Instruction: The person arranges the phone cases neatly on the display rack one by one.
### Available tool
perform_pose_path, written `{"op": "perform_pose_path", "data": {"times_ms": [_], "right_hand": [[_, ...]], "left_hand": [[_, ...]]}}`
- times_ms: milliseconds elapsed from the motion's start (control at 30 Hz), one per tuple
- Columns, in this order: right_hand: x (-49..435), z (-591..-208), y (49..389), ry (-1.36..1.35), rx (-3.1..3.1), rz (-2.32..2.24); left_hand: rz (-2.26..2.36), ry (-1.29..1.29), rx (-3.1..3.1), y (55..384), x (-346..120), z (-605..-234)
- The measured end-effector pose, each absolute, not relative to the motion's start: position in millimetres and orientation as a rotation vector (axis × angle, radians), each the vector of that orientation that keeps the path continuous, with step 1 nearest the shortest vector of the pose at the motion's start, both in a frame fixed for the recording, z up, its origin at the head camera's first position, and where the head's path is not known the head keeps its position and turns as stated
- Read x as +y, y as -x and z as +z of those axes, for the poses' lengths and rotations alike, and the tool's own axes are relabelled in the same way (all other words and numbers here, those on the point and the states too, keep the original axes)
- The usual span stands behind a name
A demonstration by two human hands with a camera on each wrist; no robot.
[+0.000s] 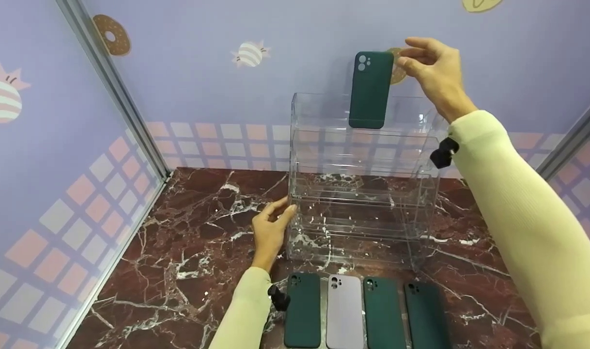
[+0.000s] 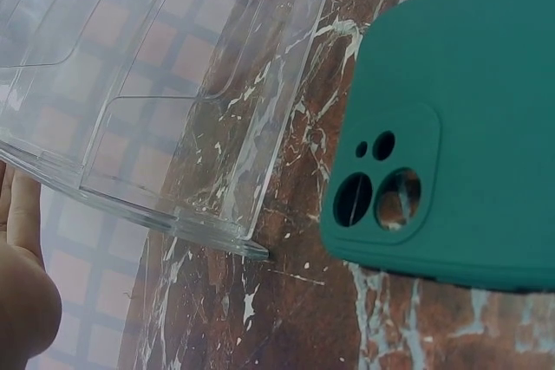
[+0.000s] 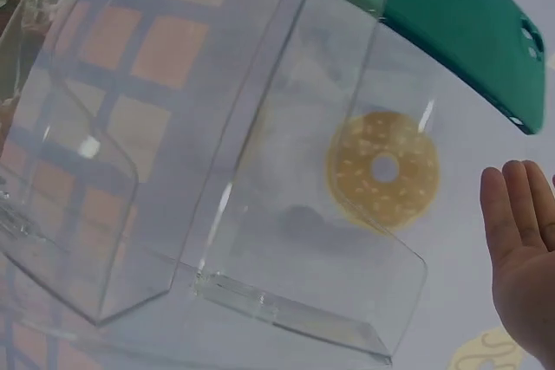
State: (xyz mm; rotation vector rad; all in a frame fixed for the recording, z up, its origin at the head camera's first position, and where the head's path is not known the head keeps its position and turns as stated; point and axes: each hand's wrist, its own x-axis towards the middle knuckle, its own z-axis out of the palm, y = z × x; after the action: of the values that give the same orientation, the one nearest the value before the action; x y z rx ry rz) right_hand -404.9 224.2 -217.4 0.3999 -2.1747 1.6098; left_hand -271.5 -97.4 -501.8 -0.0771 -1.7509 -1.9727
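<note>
A dark green phone case [image 1: 371,92] stands upright in the top rear tier of a clear acrylic display rack [image 1: 363,198]. Just right of the case, my right hand [image 1: 435,72] is raised with its fingers apart from it. In the right wrist view, a gap shows between the right fingers [image 3: 512,214] and the green case [image 3: 477,41]. My left hand [image 1: 271,230] touches the left side of the rack with its fingertips. The left wrist view shows only part of that hand [image 2: 19,275], beside the rack's edge [image 2: 173,223].
Before the rack, a row of phone cases lies on the dark red marbled table [image 1: 203,271]: a green case [image 1: 302,310], a pale lilac case [image 1: 344,310], another green case [image 1: 383,310] and a darker one [image 1: 426,315]. A patterned wall [image 1: 203,87] stands behind.
</note>
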Motion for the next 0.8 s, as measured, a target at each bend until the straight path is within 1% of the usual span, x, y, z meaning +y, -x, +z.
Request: {"op": "perform_pose_path", "data": {"times_ms": [367, 800], "right_hand": [[240.8, -234.2, 373.1, -0.453, -2.039, 1.49], [256.9, -270.2, 320.1, -0.537, -1.857, 1.761]], "left_hand": [[-1.973, 0.082, -1.738, 272.1, -96.2, -501.0], [-2.041, 0.074, -1.716, 269.8, -96.5, -500.3]]}}
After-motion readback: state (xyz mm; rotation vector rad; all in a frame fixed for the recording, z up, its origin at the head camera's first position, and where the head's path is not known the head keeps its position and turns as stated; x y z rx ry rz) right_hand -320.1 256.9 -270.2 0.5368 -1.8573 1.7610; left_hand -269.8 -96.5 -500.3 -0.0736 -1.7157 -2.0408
